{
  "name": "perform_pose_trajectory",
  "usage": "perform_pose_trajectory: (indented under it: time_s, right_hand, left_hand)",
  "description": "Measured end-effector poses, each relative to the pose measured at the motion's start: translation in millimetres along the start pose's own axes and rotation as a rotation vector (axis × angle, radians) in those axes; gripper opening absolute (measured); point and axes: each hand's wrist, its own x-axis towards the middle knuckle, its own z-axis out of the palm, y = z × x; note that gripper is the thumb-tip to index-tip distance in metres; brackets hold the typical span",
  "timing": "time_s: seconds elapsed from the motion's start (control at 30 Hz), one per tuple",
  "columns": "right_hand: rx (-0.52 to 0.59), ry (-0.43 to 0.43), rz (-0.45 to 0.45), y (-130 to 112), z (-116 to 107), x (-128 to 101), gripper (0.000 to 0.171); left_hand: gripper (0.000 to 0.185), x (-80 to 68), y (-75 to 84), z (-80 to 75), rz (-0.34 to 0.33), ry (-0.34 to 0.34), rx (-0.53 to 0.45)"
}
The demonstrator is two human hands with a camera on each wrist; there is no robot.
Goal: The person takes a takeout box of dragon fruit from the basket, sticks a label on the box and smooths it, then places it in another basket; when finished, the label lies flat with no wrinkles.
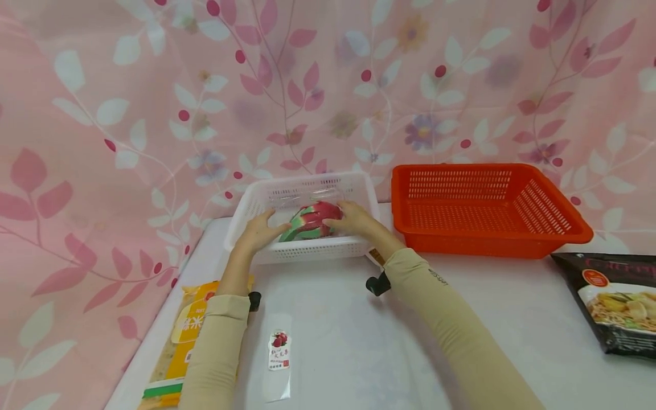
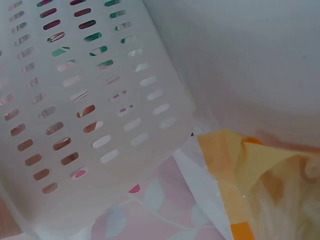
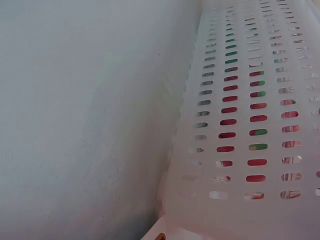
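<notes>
Both hands in the white basket point(image 1: 353, 248), far-left on the table point(image 1: 359, 341). Left hand point(image 1: 258, 230) and right hand point(image 1: 356, 219) cup the bagged dragon fruit point(image 1: 311, 221) from either side, fingers curled on it. Best to keep the grip even and clear the near wall. Orange basket point(image 1: 487, 208) sits just right.

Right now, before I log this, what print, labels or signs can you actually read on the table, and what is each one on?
"米", white on orange: yellow packet under the left forearm; its other characters are cut off.
Small label with a red fruit picture: Chinese print too small to read.
Black noodle bag, red round badge: print too blurred to read.
Right sleeve: dark mark, unreadable.
White basket and orange basket: no print.
</notes>
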Motion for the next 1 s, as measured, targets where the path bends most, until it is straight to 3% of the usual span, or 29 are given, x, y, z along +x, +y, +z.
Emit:
perform_pose_trajectory:
  time_s: [0.2,0.43,0.67,1.0]
  right_hand:
    - [-0.051,0.000,-0.009,-1,1,-1,0.071]
    - [-0.001,0.069,-0.031,-1,2,-1,0.068]
    - [0.009,0.278,-0.113,-7,-2,-3,0.057]
    - [0.037,0.374,-0.128,-15,-6,-12,0.050]
  left_hand:
    - [0.079,-0.7,0.1,1.1,0.029,0.035,0.009]
    - [0.074,2.3,-1.2,2.2,0.070,0.108,0.027]
    - [0.075,2.5,4.5,2.6,0.114,0.336,-0.017]
    - [0.068,-3.5,11.2,4.4,0.177,0.497,-0.087]
